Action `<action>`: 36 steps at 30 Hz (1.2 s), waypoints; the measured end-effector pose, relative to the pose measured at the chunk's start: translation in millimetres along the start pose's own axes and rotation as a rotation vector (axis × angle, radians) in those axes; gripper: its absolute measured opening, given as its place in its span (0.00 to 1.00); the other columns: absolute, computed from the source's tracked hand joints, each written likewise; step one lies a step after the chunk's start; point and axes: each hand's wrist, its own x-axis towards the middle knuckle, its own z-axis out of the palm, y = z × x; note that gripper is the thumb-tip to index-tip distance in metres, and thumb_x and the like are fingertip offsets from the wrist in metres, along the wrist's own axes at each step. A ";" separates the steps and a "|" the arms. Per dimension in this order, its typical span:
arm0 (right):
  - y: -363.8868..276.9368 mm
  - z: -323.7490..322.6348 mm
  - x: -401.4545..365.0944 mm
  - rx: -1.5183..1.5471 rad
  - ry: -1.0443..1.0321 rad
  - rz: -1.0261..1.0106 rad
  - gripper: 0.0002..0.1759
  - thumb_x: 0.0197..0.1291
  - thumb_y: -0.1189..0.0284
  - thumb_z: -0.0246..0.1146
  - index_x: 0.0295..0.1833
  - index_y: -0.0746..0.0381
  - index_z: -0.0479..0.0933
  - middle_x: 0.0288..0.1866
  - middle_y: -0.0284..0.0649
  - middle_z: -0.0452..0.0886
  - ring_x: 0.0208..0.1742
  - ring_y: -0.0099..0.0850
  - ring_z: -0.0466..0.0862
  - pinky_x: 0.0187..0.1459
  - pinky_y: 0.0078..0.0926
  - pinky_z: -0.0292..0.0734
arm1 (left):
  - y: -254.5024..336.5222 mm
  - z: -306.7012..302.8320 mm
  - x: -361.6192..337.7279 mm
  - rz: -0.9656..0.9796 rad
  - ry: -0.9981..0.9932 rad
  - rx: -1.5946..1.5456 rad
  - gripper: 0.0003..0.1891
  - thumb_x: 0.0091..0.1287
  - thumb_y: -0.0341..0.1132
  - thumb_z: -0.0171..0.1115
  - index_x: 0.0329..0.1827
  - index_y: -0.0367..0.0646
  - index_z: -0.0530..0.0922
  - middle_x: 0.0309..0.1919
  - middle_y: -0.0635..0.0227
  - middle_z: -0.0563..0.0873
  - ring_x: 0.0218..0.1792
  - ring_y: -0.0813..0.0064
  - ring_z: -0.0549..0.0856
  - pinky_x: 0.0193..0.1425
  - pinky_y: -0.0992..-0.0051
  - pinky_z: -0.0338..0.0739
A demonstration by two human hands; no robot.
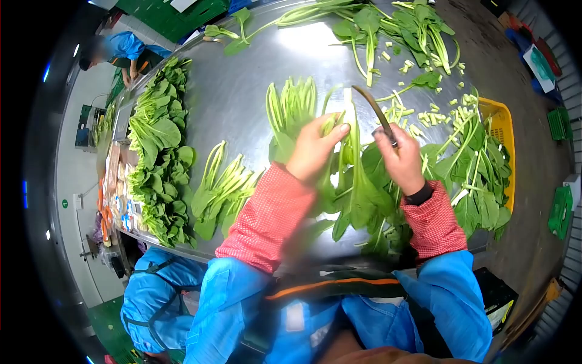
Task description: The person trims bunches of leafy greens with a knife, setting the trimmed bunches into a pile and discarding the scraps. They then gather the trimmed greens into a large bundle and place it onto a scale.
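Observation:
My left hand (312, 148) grips a bunch of leafy green stalks (354, 182) near its stem end, holding it over the steel table (236, 91). My right hand (400, 161) holds a curved knife (371, 104), its blade raised just right of the bunch's pale stems. A trimmed bunch (291, 109) lies just beyond my left hand. Cut stem bits (424, 115) are scattered to the right of the knife. Both forearms wear red patterned sleeves over blue cuffs.
A long pile of leafy greens (160, 151) runs along the table's left side, with a smaller bunch (221, 191) beside it. More greens (400, 30) lie at the far end. A yellow crate (503, 130) stands at the right. Two people in blue work at the left, one near (151, 291), one far (124, 48).

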 end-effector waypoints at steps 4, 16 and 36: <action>-3.2 -26.5 9.1 -0.518 -0.012 -0.253 0.05 0.59 0.70 0.64 0.36 0.60 0.77 0.32 0.39 0.82 0.29 0.39 0.82 0.30 0.31 0.77 | 9.0 10.2 -17.1 -0.060 -0.107 0.103 0.17 0.67 0.32 0.64 0.57 0.35 0.78 0.40 0.75 0.84 0.39 0.86 0.80 0.46 0.83 0.76; 8.4 -9.9 -12.3 0.435 -0.305 0.389 0.15 0.62 0.66 0.66 0.46 0.66 0.79 0.35 0.32 0.82 0.36 0.20 0.78 0.40 0.19 0.74 | -21.9 -12.3 -26.3 -0.216 -0.178 -0.151 0.20 0.71 0.39 0.57 0.61 0.37 0.71 0.49 0.68 0.82 0.45 0.77 0.83 0.53 0.75 0.77; 74.4 193.9 59.3 -0.356 -0.314 0.423 0.27 0.52 0.53 0.65 0.44 0.68 0.75 0.34 0.56 0.83 0.40 0.53 0.83 0.43 0.44 0.78 | -78.9 -218.9 -70.7 0.105 0.486 1.185 0.40 0.53 0.42 0.75 0.67 0.39 0.67 0.57 0.49 0.77 0.59 0.55 0.76 0.63 0.62 0.71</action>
